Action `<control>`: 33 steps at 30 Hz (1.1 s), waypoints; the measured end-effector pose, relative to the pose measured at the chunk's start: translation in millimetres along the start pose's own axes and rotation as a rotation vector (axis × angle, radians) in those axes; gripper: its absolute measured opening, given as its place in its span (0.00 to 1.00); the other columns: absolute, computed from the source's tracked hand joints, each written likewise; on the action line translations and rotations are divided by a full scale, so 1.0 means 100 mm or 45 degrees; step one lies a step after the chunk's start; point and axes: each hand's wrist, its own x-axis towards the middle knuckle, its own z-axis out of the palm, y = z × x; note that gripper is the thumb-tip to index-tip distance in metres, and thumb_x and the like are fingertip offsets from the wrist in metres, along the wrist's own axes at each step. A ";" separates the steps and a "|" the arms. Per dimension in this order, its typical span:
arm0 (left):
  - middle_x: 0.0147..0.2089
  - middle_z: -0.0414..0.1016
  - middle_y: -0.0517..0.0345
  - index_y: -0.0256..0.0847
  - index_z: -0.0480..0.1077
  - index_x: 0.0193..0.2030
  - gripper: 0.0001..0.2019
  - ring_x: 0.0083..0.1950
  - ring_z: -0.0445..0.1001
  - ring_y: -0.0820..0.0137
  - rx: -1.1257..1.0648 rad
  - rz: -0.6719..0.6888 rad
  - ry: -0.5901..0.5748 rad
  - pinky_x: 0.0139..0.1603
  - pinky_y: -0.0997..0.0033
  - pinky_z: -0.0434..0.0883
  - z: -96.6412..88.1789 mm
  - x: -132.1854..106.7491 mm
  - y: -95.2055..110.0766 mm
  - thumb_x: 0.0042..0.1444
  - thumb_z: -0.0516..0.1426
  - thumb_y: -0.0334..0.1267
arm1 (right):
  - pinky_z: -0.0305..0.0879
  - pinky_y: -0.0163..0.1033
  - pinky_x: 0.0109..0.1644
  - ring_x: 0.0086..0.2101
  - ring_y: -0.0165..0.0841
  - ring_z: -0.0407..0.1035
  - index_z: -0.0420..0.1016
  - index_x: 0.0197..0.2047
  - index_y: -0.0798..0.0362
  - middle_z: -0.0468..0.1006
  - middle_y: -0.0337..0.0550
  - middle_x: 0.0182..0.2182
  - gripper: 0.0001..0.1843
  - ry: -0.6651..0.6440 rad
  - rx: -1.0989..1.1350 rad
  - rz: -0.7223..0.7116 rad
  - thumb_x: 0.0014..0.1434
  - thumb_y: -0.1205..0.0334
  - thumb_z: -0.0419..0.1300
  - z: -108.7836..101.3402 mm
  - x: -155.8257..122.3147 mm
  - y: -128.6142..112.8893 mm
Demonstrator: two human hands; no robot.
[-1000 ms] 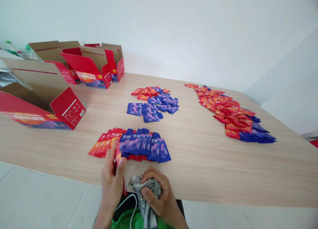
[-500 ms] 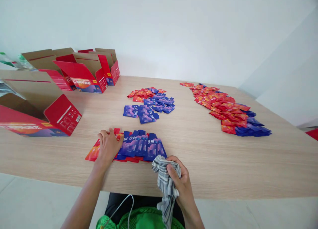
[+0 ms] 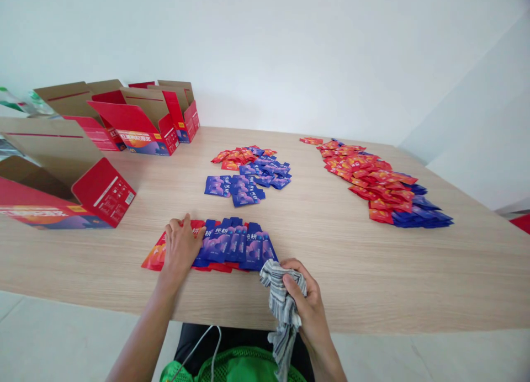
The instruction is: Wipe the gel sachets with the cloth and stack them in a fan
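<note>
A row of overlapping red and blue pouches (image 3: 223,241) lies near the table's front edge. On the red pouches at its left part rests my left hand (image 3: 182,247), palm down, thumb and fingers apart, hiding some of them. My right hand (image 3: 304,291) is closed around a crumpled grey-and-white striped cloth (image 3: 282,299), pinched under the thumb. The cloth hangs down past the table edge, just right of the row's right end.
Opened red cartons (image 3: 105,191) stand on the left, with more cartons (image 3: 144,136) behind. A small group of pouches (image 3: 252,175) lies mid-table. To the right spreads a larger heap of red and blue pouches (image 3: 372,178). The wooden tabletop (image 3: 331,249) meets a white wall.
My right hand has shifted slightly right with the striped cloth, away from the row's end. My left hand stays almost in place on the pouches.
</note>
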 end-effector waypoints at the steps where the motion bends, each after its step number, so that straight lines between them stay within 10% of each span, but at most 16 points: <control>1: 0.61 0.73 0.28 0.27 0.69 0.72 0.32 0.64 0.72 0.39 -0.003 -0.001 0.000 0.64 0.41 0.71 -0.01 0.00 -0.01 0.70 0.53 0.49 | 0.73 0.35 0.39 0.35 0.36 0.77 0.83 0.43 0.50 0.85 0.43 0.37 0.23 0.019 -0.042 -0.039 0.61 0.38 0.74 -0.04 0.02 -0.01; 5: 0.60 0.75 0.30 0.28 0.70 0.71 0.30 0.63 0.73 0.39 -0.075 0.050 0.118 0.63 0.39 0.72 -0.08 -0.05 -0.02 0.72 0.51 0.47 | 0.77 0.46 0.57 0.53 0.48 0.81 0.86 0.49 0.48 0.88 0.53 0.53 0.23 0.021 -0.173 -0.080 0.62 0.39 0.73 -0.28 0.13 -0.12; 10: 0.47 0.78 0.48 0.43 0.78 0.56 0.14 0.51 0.79 0.56 -0.588 0.538 0.475 0.56 0.56 0.77 -0.03 -0.54 0.05 0.74 0.52 0.33 | 0.80 0.48 0.51 0.46 0.50 0.84 0.87 0.40 0.48 0.90 0.54 0.43 0.22 -0.034 -0.400 -0.120 0.60 0.37 0.73 -0.74 0.33 -0.41; 17: 0.37 0.76 0.56 0.45 0.75 0.49 0.18 0.35 0.75 0.66 -0.840 1.186 0.234 0.37 0.69 0.73 0.18 -1.41 0.28 0.62 0.53 0.20 | 0.76 0.43 0.40 0.31 0.43 0.81 0.83 0.35 0.47 0.85 0.46 0.28 0.23 -0.241 -0.956 -0.360 0.69 0.39 0.60 -1.04 0.86 -0.77; 22: 0.36 0.75 0.56 0.43 0.72 0.44 0.15 0.35 0.73 0.67 -0.783 1.292 0.117 0.38 0.69 0.72 0.24 -1.49 0.34 0.62 0.51 0.20 | 0.72 0.40 0.45 0.35 0.41 0.83 0.86 0.46 0.47 0.89 0.43 0.34 0.18 -0.452 -1.784 -0.375 0.73 0.54 0.54 -0.72 1.55 -0.80; 33: 0.33 0.75 0.58 0.44 0.69 0.42 0.13 0.32 0.75 0.68 -0.753 1.229 0.150 0.36 0.70 0.72 0.31 -1.54 0.32 0.66 0.48 0.23 | 0.76 0.56 0.61 0.55 0.44 0.78 0.79 0.60 0.53 0.82 0.50 0.58 0.18 -0.460 -2.223 -0.393 0.75 0.52 0.65 0.80 3.15 -0.78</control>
